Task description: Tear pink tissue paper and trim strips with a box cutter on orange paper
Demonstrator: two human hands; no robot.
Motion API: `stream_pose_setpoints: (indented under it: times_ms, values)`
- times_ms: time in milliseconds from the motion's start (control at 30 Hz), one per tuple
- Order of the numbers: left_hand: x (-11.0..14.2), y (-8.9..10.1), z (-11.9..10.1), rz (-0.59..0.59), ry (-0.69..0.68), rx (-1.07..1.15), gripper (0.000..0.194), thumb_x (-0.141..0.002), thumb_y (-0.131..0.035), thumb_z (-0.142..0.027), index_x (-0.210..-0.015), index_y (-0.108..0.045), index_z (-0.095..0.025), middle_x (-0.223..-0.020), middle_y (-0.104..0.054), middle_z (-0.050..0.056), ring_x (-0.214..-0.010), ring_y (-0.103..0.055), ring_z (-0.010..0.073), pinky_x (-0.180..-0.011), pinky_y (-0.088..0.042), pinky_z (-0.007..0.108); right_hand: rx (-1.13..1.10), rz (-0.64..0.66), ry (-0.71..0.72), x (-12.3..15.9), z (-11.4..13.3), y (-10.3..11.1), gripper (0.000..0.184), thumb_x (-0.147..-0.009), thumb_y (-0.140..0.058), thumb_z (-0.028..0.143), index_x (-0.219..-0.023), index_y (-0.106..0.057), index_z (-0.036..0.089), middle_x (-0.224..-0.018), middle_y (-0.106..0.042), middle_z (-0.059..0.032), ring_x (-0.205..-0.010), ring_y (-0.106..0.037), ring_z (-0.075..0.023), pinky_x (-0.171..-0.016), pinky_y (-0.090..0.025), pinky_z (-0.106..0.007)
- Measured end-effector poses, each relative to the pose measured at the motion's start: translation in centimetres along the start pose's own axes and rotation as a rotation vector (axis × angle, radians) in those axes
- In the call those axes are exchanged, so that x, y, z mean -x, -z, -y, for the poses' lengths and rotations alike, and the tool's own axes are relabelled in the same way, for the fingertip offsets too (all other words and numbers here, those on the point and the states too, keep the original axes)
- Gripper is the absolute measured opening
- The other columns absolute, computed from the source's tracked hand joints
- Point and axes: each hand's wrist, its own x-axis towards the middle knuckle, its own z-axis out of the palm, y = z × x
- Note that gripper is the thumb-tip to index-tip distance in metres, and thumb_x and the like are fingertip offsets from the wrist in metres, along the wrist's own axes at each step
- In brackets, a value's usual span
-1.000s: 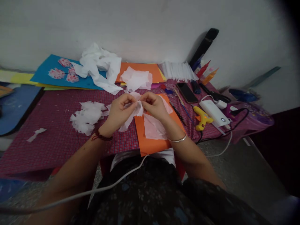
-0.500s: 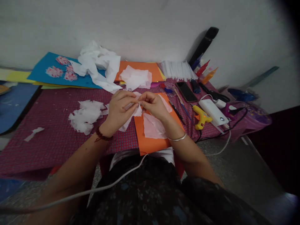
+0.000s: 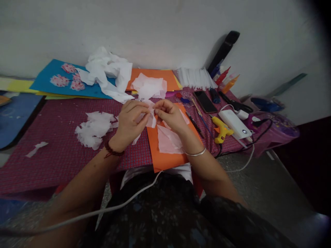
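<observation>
My left hand (image 3: 133, 119) and my right hand (image 3: 169, 115) are close together, pinching a thin white piece of tissue paper (image 3: 152, 120) between their fingertips. Its lower part hangs beneath the fingers, and the exact grip is partly hidden. Below my right hand, an orange sheet (image 3: 165, 162) carries torn pieces of pale tissue paper (image 3: 169, 140). A heap of torn white tissue (image 3: 93, 130) lies left of my left hand. Farther back, more pale tissue sheets (image 3: 149, 86) rest on an orange stack of paper.
Crumpled white tissue (image 3: 103, 70) lies over a blue sheet (image 3: 46, 77) with pink-and-white paint patches. On the right are a phone (image 3: 205, 101), a yellow glue gun (image 3: 221, 130), a white power bank (image 3: 235, 123), scissors (image 3: 236, 103) and a brush (image 3: 203, 117). A white cable (image 3: 103, 209) crosses in front of me.
My fingertips have drawn slightly apart, with the left hand shifted a little to the left. More of the white tissue piece shows between them.
</observation>
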Motion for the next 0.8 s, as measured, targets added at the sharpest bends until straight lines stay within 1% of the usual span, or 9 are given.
stream_pose_setpoints:
  times_ms: [133, 200, 267, 333, 400, 533, 600, 700, 800]
  values:
    - [0.0, 0.1, -0.1, 0.02, 0.018, -0.054, 0.01, -0.095, -0.065, -0.019, -0.09, -0.064, -0.028, -0.104, -0.075, 0.001, -0.102, -0.068, 0.023, -0.096, -0.052, 0.045, 0.242, -0.056, 0.231, 0.5, 0.9, -0.2, 0.025, -0.09, -0.066, 0.025, -0.115, -0.063, 0.026, -0.118, -0.063, -0.0044, -0.074, -0.058, -0.0096, -0.067, -0.053, -0.026]
    - [0.0, 0.0, -0.2, 0.024, 0.015, -0.052, 0.008, -0.095, -0.064, -0.021, -0.09, -0.065, -0.027, -0.104, -0.076, 0.001, -0.103, -0.068, 0.0228, -0.096, -0.053, 0.045, 0.365, -0.046, 0.306, 0.8, 1.2, -0.2, 0.024, -0.09, -0.064, 0.021, -0.113, -0.064, 0.026, -0.134, -0.059, -0.0074, -0.083, -0.06, -0.012, -0.07, -0.054, -0.029]
    - [0.0, -0.1, -0.1, 0.022, 0.014, -0.043, 0.008, -0.096, -0.064, -0.022, -0.09, -0.065, -0.026, -0.104, -0.076, 0.001, -0.103, -0.069, 0.0228, -0.095, -0.053, 0.045, 0.44, -0.042, 0.343, 0.9, 1.3, -0.3, 0.017, -0.091, -0.063, 0.02, -0.106, -0.066, 0.026, -0.141, -0.057, -0.0084, -0.091, -0.062, -0.0157, -0.073, -0.055, -0.031]
    - [0.0, -0.2, -0.1, 0.039, 0.041, -0.045, 0.008, -0.095, -0.064, -0.022, -0.089, -0.065, -0.027, -0.104, -0.076, 0.001, -0.103, -0.069, 0.0226, -0.096, -0.053, 0.044, 0.467, -0.057, 0.391, 0.9, 1.1, -0.3, 0.01, -0.089, -0.063, 0.018, -0.097, -0.066, 0.024, -0.14, -0.058, -0.0091, -0.102, -0.062, -0.0205, -0.076, -0.056, -0.034]
    - [0.0, -0.2, -0.1, 0.046, 0.056, -0.039, 0.008, -0.095, -0.064, -0.022, -0.088, -0.065, -0.026, -0.103, -0.076, 0.001, -0.103, -0.069, 0.0224, -0.097, -0.052, 0.044, 0.47, -0.077, 0.428, 0.8, 0.9, -0.2, 0.009, -0.087, -0.062, 0.016, -0.091, -0.064, 0.023, -0.137, -0.059, -0.0102, -0.11, -0.061, -0.0241, -0.076, -0.056, -0.036]
    - [0.0, -0.1, -0.1, 0.029, 0.02, -0.022, 0.008, -0.095, -0.065, -0.019, -0.089, -0.066, -0.025, -0.102, -0.076, 0.001, -0.101, -0.068, 0.0217, -0.096, -0.052, 0.043, 0.468, -0.109, 0.396, 0.5, 0.5, -0.1, 0.012, -0.084, -0.061, 0.011, -0.089, -0.061, 0.023, -0.134, -0.061, -0.0112, -0.115, -0.06, -0.0253, -0.072, -0.053, -0.033]
    - [-0.1, 0.0, 0.1, 0.018, 0.004, -0.033, 0.008, -0.095, -0.065, -0.019, -0.09, -0.066, -0.025, -0.102, -0.076, 0.001, -0.1, -0.068, 0.0211, -0.095, -0.053, 0.043, 0.44, -0.144, 0.393, 0.4, 0.3, 0.1, 0.012, -0.085, -0.062, 0.012, -0.088, -0.06, 0.023, -0.131, -0.062, -0.0104, -0.114, -0.061, -0.024, -0.071, -0.053, -0.032]
    - [-0.1, -0.1, 0.4, -0.044, -0.076, -0.023, 0.007, -0.095, -0.067, -0.019, -0.091, -0.066, -0.025, -0.101, -0.076, 0.001, -0.096, -0.069, 0.0208, -0.088, -0.055, 0.042, 0.33, -0.182, 0.398, 0.0, -0.1, 0.4, 0.009, -0.086, -0.066, 0.018, -0.086, -0.059, 0.023, -0.126, -0.063, -0.0087, -0.107, -0.063, -0.0214, -0.069, -0.053, -0.03]
    - [-0.1, -0.1, 0.6, -0.051, -0.103, -0.015, 0.008, -0.096, -0.067, -0.019, -0.093, -0.067, -0.026, -0.101, -0.075, 0.002, -0.098, -0.07, 0.0217, -0.087, -0.056, 0.044, 0.162, -0.18, 0.319, -0.2, -0.4, 0.7, 0.01, -0.086, -0.068, 0.024, -0.088, -0.058, 0.024, -0.123, -0.062, -0.0061, -0.089, -0.063, -0.0154, -0.062, -0.054, -0.028]
